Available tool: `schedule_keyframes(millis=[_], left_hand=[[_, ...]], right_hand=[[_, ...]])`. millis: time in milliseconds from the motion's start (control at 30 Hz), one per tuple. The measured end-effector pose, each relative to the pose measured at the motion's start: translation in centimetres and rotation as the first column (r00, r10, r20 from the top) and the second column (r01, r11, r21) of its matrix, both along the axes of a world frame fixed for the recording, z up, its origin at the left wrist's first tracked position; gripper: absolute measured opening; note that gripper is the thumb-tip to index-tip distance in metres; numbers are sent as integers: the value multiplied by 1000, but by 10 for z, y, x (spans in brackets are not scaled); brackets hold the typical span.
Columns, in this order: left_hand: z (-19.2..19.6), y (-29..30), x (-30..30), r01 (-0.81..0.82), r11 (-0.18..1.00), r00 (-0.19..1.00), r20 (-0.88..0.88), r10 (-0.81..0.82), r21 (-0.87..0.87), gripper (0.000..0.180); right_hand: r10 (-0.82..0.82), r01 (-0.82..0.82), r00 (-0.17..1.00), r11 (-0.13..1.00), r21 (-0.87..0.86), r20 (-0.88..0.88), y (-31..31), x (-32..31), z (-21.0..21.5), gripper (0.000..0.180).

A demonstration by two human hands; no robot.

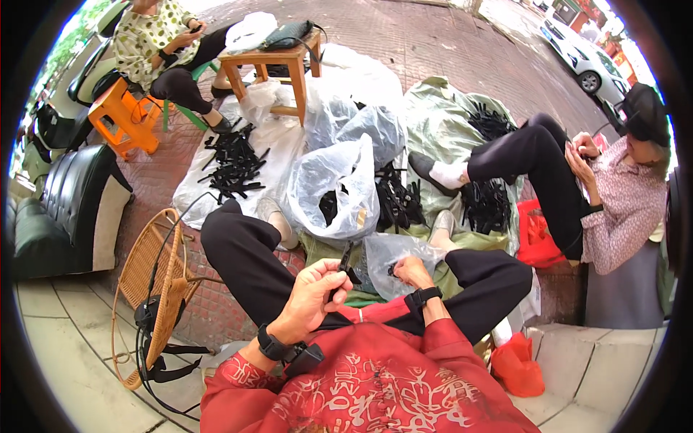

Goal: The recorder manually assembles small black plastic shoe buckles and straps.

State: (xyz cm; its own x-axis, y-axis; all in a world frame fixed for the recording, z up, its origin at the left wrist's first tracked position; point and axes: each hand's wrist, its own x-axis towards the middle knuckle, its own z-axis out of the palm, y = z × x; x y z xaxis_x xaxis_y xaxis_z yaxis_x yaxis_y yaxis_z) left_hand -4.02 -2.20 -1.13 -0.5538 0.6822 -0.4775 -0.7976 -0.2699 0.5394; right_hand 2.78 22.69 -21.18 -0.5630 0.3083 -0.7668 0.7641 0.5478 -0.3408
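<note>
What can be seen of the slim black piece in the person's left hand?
The slim black piece, perhaps plastic, is long and narrow, with a dark part jutting rightward lower down. Gripped in the left hand, its lower end mostly hidden, it points up, top leaning slightly right, left of a translucent plastic bag. Finer detail is too small to tell.

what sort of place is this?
Probably a street-side pavement used as an informal outdoor work spot: brick paving underfoot, a white car at the upper right, and piles of small black pieces on sheets spread over the ground.
</note>
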Motion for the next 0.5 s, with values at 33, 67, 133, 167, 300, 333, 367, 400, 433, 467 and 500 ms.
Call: schedule_keyframes(millis=[33,67,133,167,300,333,367,400,433,467,500], left_hand=[[2,0,1,-5,1000,1000,-6,5,4,12],[4,-2,2,-10,1000,1000,-9,10,7,12],[7,0,4,-8,1000,1000,-22,8,15,13],[8,1,5,-4,1000,999,-31,5,21,14],[4,5,8,12,1000,999,-52,-12,12,17],[5,6,9,25,1000,998,-54,-24,10,17],[6,7,10,36,999,998,-59,-35,5,18],[6,6,12,45,999,998,-54,-44,5,18],[6,6,13,44,999,997,-59,-44,1,18],[6,7,16,42,999,997,-65,-42,-4,18],[7,7,17,47,999,996,-75,-48,-6,18]], right_hand=[[-6,9,989,1000,18,-149,-4,3,22,12],[-9,20,956,999,35,-293,-11,7,45,11],[48,-26,965,996,89,-259,-22,9,91,14],[56,-46,919,998,36,-391,-25,14,103,13],[-477,156,797,755,-637,-370,-37,11,159,16],[-637,174,710,572,-802,-300,-41,11,167,18],[-766,156,613,356,-921,-193,-45,11,174,21],[-772,163,607,355,-921,-190,-49,11,179,21],[-778,142,592,356,-924,-209,-52,10,183,21],[-784,119,578,358,-926,-229,-54,11,186,21],[-772,98,579,385,-918,-262,-56,10,188,21]])
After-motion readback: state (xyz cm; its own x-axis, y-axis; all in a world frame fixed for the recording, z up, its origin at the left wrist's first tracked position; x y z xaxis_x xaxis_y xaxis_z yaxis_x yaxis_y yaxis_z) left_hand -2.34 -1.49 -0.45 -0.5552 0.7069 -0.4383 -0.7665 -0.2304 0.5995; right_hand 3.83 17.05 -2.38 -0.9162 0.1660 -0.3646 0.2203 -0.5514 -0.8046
